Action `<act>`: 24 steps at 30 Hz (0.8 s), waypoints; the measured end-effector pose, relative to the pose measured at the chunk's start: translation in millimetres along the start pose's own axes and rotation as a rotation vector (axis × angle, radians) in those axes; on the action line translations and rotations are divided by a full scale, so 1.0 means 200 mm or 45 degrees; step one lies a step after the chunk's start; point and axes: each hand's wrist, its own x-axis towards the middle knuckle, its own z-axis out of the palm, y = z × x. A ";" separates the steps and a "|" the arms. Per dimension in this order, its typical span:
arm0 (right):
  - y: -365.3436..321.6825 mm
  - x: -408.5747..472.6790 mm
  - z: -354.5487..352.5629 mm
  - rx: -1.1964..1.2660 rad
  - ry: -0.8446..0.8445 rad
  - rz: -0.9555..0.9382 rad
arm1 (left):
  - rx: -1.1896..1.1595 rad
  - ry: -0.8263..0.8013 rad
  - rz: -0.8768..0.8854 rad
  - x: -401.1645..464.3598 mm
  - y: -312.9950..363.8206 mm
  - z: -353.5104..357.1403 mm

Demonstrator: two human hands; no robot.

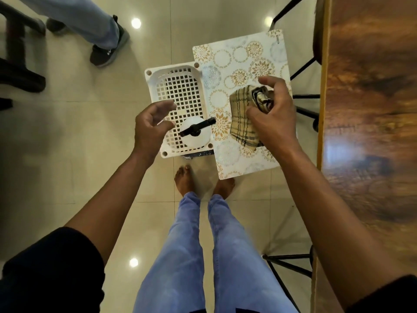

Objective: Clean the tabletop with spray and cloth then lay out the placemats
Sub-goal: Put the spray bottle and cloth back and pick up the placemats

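A white spray bottle with a black trigger head stands in the near corner of a white perforated basket. My left hand hovers open just left of the bottle, not touching it. Beside the basket lies a patterned placemat with gold and grey circles. On it rests a folded beige checked cloth. My right hand has its fingers curled around the cloth's upper folded end. The wooden tabletop runs along the right edge.
Black metal chair legs stand between the placemat and the table. Another person's legs and dark shoes are at the upper left. A dark furniture base sits at far left. My own legs and bare feet are below the basket.
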 end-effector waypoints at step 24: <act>-0.24 0.41 0.41 -0.213 -0.394 -0.502 | -0.892 -0.241 -0.588 0.44 0.40 -0.09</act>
